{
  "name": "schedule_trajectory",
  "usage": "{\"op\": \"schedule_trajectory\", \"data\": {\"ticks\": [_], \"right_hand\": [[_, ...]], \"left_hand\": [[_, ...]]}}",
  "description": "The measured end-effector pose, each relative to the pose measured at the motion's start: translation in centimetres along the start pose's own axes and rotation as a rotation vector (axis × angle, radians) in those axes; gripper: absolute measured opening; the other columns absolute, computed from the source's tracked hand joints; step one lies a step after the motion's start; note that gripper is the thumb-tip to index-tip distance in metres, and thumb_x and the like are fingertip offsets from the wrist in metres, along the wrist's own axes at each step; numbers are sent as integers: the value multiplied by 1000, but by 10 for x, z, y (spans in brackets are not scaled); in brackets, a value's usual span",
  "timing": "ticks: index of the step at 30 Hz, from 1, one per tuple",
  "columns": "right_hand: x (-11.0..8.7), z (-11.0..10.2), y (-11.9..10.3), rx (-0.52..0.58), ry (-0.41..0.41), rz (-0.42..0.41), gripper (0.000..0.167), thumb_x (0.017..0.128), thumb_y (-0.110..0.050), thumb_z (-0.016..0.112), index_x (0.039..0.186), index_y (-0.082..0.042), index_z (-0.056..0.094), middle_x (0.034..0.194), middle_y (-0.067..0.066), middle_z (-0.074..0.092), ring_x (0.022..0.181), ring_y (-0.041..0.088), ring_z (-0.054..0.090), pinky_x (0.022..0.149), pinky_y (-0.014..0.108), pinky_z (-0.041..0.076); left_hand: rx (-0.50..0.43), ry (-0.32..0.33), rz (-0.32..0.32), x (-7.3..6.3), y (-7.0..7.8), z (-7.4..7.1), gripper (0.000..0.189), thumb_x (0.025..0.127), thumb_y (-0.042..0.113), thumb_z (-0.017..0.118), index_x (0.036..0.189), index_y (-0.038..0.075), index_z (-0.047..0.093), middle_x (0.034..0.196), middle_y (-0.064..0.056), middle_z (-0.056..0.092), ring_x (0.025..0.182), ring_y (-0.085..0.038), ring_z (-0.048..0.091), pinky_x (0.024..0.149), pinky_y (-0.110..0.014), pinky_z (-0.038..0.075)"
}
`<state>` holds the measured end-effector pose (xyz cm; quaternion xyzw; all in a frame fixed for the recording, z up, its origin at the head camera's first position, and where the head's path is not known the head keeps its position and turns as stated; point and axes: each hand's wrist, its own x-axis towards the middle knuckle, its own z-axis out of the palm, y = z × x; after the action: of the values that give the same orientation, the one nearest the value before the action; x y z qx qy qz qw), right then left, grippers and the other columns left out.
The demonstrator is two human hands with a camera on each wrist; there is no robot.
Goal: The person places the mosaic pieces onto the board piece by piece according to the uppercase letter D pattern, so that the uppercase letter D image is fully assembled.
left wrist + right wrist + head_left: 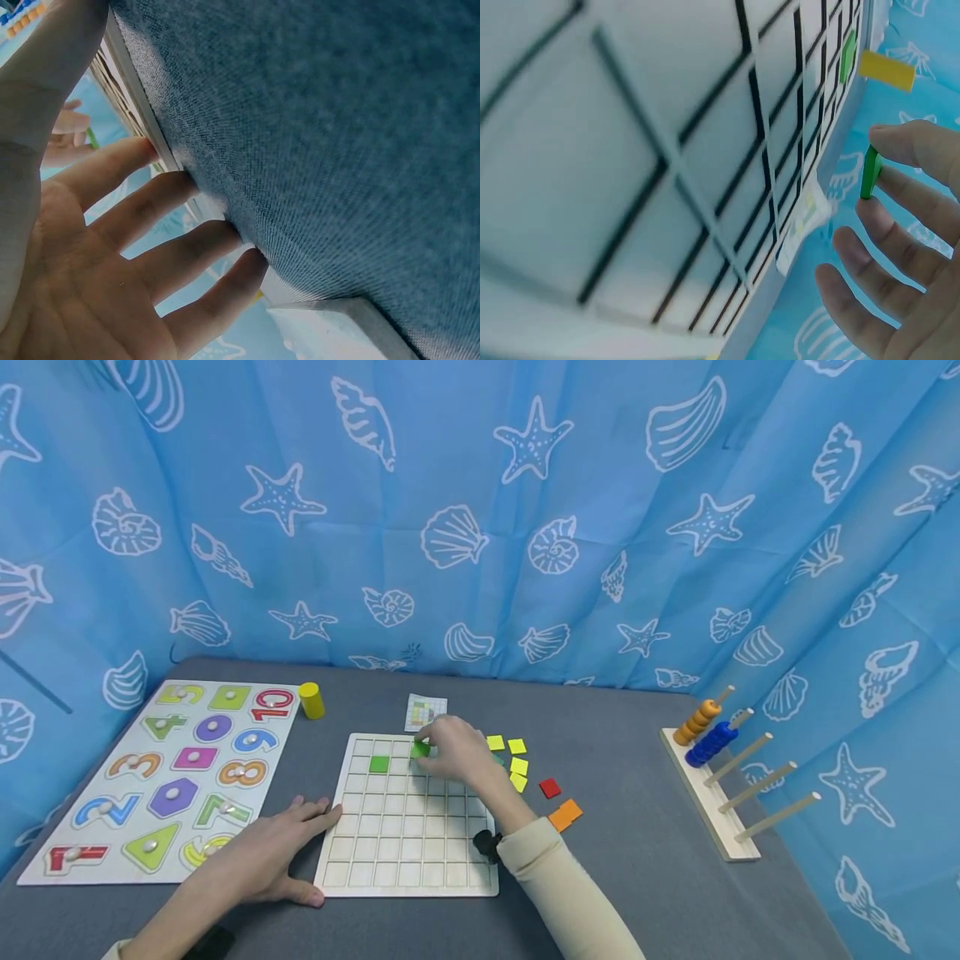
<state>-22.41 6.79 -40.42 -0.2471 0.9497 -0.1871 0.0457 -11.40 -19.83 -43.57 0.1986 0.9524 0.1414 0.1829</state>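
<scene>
A pale grid board [410,846] lies on the grey table. One green square tile [379,764] sits in a cell near its upper left. Over the top rows, my right hand [456,750] pinches another green tile [870,172] between thumb and fingertips; in the right wrist view the tile is held edge-on, with the ring and little fingers spread away from it. My left hand [277,852] rests at the board's left side, fingers extended and fingertips at its edge. Just behind the board lies a small card with a coloured grid pattern [426,710].
Right of the board lie several yellow tiles [518,766], a red tile [550,787] and orange tiles [565,815]. A number puzzle board [161,781] lies at left, beside a yellow cylinder [311,701]. A peg rack with beads [708,802] stands at right. A blue curtain [465,610] hangs behind.
</scene>
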Motion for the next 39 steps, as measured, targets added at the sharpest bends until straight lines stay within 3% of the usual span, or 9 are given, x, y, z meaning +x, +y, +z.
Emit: {"op": "schedule_trajectory", "data": {"ticks": [8, 15, 22, 39], "right_hand": [[7, 16, -12, -8, -36, -30, 28, 90, -23, 78, 116, -14, 78, 110, 5, 76, 100, 17, 71, 75, 31, 59], [12, 27, -16, -14, -42, -45, 27, 89, -21, 79, 115, -14, 79, 104, 3, 74, 88, 12, 64, 66, 23, 50], [14, 31, -16, -18, -50, -17, 30, 88, -24, 82, 116, -17, 79, 109, 1, 76, 98, 13, 69, 77, 26, 57], [13, 33, -17, -41, -67, -22, 30, 88, -19, 81, 118, -17, 78, 114, 0, 76, 104, 15, 71, 83, 27, 59]], "left_hand": [[5, 10, 9, 0, -1, 1, 113, 61, 68, 86, 152, 12, 48, 156, -22, 47, 141, -59, 41, 104, -74, 40], [7, 22, 17, -1, -1, 1, 112, 62, 67, 86, 152, 12, 48, 156, -23, 47, 140, -59, 42, 104, -74, 41], [4, 6, 3, 0, 0, 1, 113, 62, 67, 86, 153, 12, 48, 156, -23, 47, 141, -59, 42, 105, -73, 41], [2, 2, -5, 0, 0, 0, 114, 61, 67, 87, 153, 12, 48, 157, -22, 47, 142, -58, 41, 105, -74, 40]]}}
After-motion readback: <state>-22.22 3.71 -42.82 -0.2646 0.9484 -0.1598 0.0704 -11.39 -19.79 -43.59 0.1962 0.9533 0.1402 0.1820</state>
